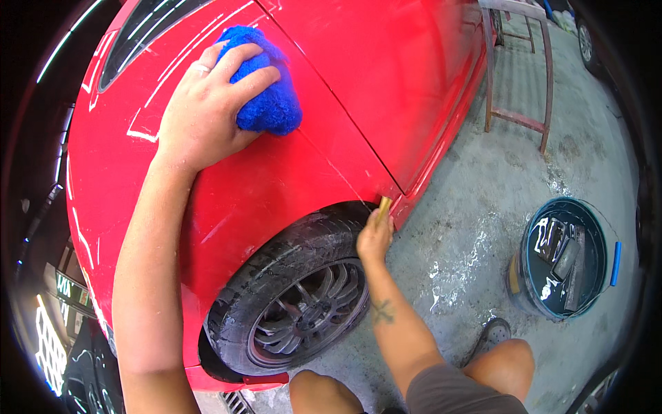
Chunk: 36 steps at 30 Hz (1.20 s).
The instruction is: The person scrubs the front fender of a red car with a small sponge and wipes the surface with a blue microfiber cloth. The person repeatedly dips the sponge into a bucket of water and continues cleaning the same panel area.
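Observation:
My left hand is closed around a fluffy blue microfiber cloth and presses it to the red rear side panel of a car, below the side window. Lower down, my right hand grips a small yellowish strip; its end sticks out past my fingers. That hand is at the front edge of the wheel arch, where the panel meets the sill. What the strip is, I cannot make out. Just below and left of my right hand is the dusty black wheel. The red paint carries wet streaks.
A dark bucket of water with several flat blocks in it stands on the wet grey floor to the right; its blue handle grip hangs outside. A metal stand is at the upper right. My bent knees are at the bottom.

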Each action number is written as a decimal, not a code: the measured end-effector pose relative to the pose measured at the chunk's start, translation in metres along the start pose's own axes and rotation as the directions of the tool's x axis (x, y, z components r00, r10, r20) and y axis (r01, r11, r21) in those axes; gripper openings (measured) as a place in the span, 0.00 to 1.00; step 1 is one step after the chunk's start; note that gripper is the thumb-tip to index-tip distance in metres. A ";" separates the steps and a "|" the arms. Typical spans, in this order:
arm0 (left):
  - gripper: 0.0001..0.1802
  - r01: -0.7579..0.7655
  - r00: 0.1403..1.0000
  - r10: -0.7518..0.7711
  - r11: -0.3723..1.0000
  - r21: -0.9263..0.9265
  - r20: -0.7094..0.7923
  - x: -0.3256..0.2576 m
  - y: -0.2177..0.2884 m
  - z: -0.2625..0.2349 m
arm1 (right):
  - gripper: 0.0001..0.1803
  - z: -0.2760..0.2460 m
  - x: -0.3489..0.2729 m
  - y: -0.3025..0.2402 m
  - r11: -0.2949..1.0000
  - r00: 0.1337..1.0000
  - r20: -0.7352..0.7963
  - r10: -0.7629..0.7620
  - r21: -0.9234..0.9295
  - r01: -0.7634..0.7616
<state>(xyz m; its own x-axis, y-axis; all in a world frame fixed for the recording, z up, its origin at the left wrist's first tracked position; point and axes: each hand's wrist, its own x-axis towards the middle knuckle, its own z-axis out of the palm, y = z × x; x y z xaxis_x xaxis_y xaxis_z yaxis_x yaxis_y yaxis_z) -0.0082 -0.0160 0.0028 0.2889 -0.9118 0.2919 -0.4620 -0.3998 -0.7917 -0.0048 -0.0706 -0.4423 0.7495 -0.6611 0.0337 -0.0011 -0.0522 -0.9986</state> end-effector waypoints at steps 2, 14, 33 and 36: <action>0.45 0.004 1.000 -0.003 1.000 0.027 -0.010 0.001 -0.001 0.001 | 0.33 0.003 0.005 0.011 0.999 1.000 0.003 0.003 0.032 -0.003; 0.44 -0.011 0.998 0.011 1.000 0.014 -0.056 -0.009 -0.005 0.005 | 0.45 -0.026 -0.095 -0.141 0.837 0.829 0.118 -0.547 0.097 0.539; 0.42 -0.033 0.995 0.033 0.999 0.003 -0.090 0.000 -0.002 0.012 | 0.34 0.001 0.012 -0.003 0.996 0.995 -0.078 -0.062 0.057 0.067; 0.42 -0.018 0.999 0.018 1.000 0.007 -0.050 -0.008 -0.006 0.007 | 0.33 0.000 -0.034 -0.078 0.865 0.864 -0.117 -0.490 0.061 0.498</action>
<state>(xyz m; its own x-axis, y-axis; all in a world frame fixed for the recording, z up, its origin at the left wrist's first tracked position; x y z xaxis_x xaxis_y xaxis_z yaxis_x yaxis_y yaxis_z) -0.0023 -0.0056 0.0014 0.2380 -0.9224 0.3041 -0.4612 -0.3829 -0.8005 -0.0300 -0.0444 -0.3655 0.5706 -0.6335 0.5227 0.4131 -0.3287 -0.8493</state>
